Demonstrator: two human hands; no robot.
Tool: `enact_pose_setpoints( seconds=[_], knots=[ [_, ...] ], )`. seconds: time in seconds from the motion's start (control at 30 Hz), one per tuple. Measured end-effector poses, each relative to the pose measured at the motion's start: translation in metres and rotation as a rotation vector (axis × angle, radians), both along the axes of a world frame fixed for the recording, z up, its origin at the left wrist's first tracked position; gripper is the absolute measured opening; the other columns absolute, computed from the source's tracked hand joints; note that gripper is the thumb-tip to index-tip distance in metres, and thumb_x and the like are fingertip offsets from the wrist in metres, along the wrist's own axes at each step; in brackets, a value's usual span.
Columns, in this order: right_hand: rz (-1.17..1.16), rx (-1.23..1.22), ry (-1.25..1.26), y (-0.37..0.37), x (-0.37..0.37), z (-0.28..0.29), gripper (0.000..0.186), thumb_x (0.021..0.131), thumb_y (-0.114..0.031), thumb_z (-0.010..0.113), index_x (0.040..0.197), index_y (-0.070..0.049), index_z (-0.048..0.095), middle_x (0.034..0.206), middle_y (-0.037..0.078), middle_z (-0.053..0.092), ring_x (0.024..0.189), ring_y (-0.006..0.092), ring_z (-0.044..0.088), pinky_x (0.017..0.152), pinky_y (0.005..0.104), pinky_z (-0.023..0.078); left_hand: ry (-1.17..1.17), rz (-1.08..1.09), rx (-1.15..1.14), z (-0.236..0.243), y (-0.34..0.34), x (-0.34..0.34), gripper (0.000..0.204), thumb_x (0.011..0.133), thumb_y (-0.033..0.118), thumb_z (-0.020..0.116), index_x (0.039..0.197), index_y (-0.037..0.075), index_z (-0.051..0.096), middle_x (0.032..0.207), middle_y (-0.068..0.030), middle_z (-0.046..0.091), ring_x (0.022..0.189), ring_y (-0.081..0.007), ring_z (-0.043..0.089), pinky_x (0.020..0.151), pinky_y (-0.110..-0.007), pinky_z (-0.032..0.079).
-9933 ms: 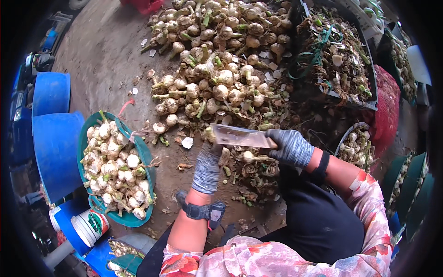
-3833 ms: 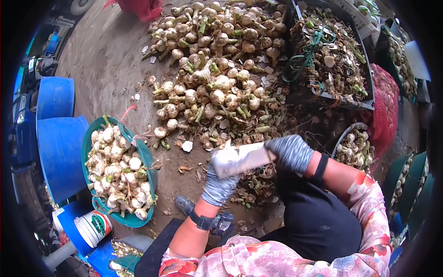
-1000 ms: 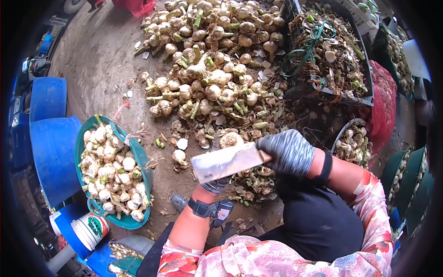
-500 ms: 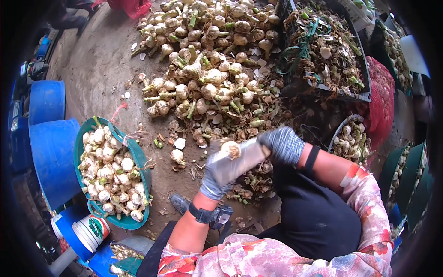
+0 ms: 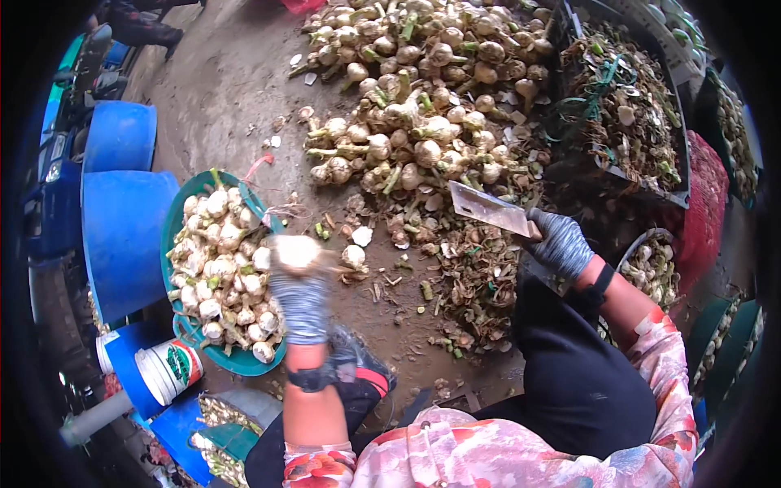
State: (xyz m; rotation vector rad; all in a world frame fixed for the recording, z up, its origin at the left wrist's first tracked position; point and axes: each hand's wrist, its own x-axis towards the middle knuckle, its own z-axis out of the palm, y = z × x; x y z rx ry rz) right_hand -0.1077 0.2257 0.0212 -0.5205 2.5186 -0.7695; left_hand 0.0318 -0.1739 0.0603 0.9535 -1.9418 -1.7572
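My right hand (image 5: 561, 242), in a grey striped glove, grips the wooden handle of a cleaver (image 5: 488, 210). Its broad blade points left over the trimmings. At the right edge of a green basket (image 5: 272, 354), my gloved left hand (image 5: 301, 297) holds a garlic bulb (image 5: 294, 250), smeared by motion. Trimmed white bulbs (image 5: 224, 264) fill that basket. Beyond the cleaver lies a big heap of untrimmed garlic (image 5: 431, 122) with cut green stems. Cut stems and peelings (image 5: 480, 285) are piled on the ground below the blade.
Blue barrels (image 5: 126, 236) stand at the left, with a white bucket (image 5: 167, 370) nearer me. A black crate (image 5: 679, 191) of peelings sits at the far right beside a red mesh sack (image 5: 708, 203). A tub of garlic (image 5: 651, 264) is by my right elbow.
My left hand has swung left from the cleaver to the green basket with the garlic bulb. My right hand and the cleaver are now apart from it. The whole view has shifted.
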Motion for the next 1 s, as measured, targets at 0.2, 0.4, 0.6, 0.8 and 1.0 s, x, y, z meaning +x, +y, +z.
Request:
enact_pose_setpoints(
  seconds=[0.2, 0.4, 0.6, 0.8, 1.0],
  knots=[
    [-0.027, -0.005, -0.049, 0.007, 0.007, -0.01, 0.027, 0.084, -0.027, 0.071, 0.102, -0.009, 0.065, 0.084, 0.02, 0.067, 0.082, 0.0405, 0.066, 0.07, 0.0447, 0.053, -0.488, 0.437, -1.406, 0.067, -0.091, 0.031, 0.083, 0.075, 0.012, 0.081, 0.143, -0.001, 0.036, 0.135, -0.0175, 0.05, 0.12, -0.0295, 0.052, 0.105, -0.038, 0.042],
    [0.012, -0.018, -0.06, -0.008, 0.012, -0.002, 0.021, 0.084, -0.023, 0.067, 0.1, -0.01, 0.065, 0.083, 0.02, 0.067, 0.081, 0.0407, 0.065, 0.069, 0.0469, 0.053, -0.49, -0.583, -1.241, -0.04, -0.022, 0.01, 0.041, 0.081, 0.004, 0.062, 0.122, 0.005, 0.061, 0.127, -0.0185, 0.059, 0.116, -0.0356, 0.057, 0.106, -0.042, 0.042],
    [0.083, 0.094, -0.116, 0.004, 0.02, -0.011, 0.025, 0.083, -0.028, 0.067, 0.1, -0.009, 0.064, 0.082, 0.021, 0.067, 0.08, 0.0405, 0.066, 0.071, 0.0487, 0.053, -0.763, -0.782, -1.137, -0.146, -0.013, 0.026, 0.051, 0.084, 0.007, 0.063, 0.134, 0.006, 0.054, 0.135, -0.0196, 0.054, 0.124, -0.0347, 0.053, 0.109, -0.041, 0.039],
    [0.273, 0.091, -0.147, -0.008, 0.022, -0.002, 0.03, 0.083, -0.028, 0.066, 0.108, -0.011, 0.064, 0.082, 0.018, 0.068, 0.079, 0.0391, 0.067, 0.07, 0.0493, 0.053, -0.203, -0.495, 0.282, -0.105, 0.059, -0.027, 0.039, 0.098, 0.017, 0.059, 0.134, 0.002, 0.051, 0.116, -0.0063, 0.063, 0.105, -0.0151, 0.059, 0.097, -0.029, 0.047],
    [0.438, -0.035, -0.173, -0.061, 0.011, 0.021, 0.027, 0.084, -0.029, 0.062, 0.107, -0.014, 0.063, 0.082, 0.018, 0.068, 0.08, 0.0388, 0.066, 0.07, 0.0474, 0.053, 0.084, -0.547, 0.775, -0.085, 0.095, -0.009, 0.042, 0.094, 0.008, 0.059, 0.134, 0.003, 0.049, 0.118, -0.01, 0.064, 0.104, -0.021, 0.061, 0.09, -0.032, 0.052]
  ],
)
